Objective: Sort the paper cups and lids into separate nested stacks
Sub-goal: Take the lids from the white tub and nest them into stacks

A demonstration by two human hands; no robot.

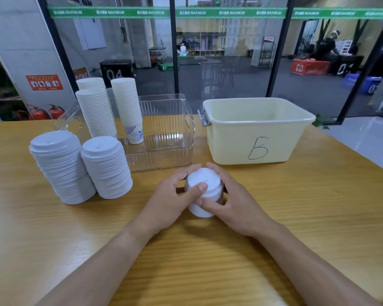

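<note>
From my remote seat, the far left of the wooden table [53, 239] carried two stacks of white lids [60, 166], standing side by side and touching or nearly so, the right-hand lid stack [106, 166] a little shorter. Behind them rose three tall stacks of nested paper cups [96, 113]; the rightmost cup stack [127, 109] stood inside the clear plastic bin [168, 138], its bottom cup showing a blue pattern. I could not tell whether the other two stood in the bin or just beside it.

Moving toward the middle, I saw the left hand [173, 193] curled around the left side of a lidded cup [202, 193], its thumb lying across the white lid. The cup was tilted with its top away from me, and whether its base touched the table I could not tell. The right hand [232, 199] wrapped the cup's right side, fingers curved over the far rim and thumb pressed against the cup wall. Both hands had a closed grasp on that one cup.

To the right, behind the hands, sat a pale yellow tub [257, 129] marked with a handwritten "B", just beside the clear bin.
</note>
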